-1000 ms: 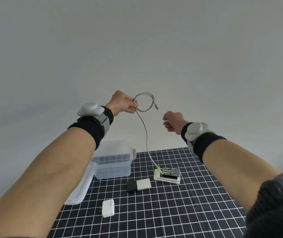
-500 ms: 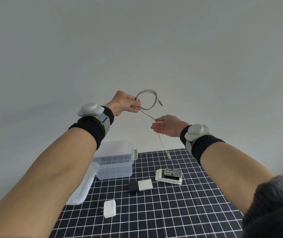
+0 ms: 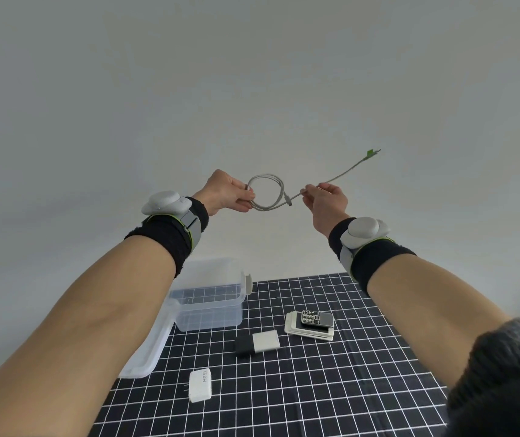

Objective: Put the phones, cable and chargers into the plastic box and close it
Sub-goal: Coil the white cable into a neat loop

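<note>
Box lid (image 3: pixel 154 339) partly behind forearm

Mid-frame, the left hand (image 3: pixel 227 192) is gripping the coiled cable (image 3: pixel 266 192) — the right hand (image 3: pixel 326 201) is pinching its tail.

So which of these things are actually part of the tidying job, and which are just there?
Part of the job:
- grey coiled cable, held by left hand and right hand
- clear plastic box, open
- clear plastic lid
- stacked phones
- white charger
- black-and-white charger

Just there:
- black grid mat
- grey wrist trackers
</note>
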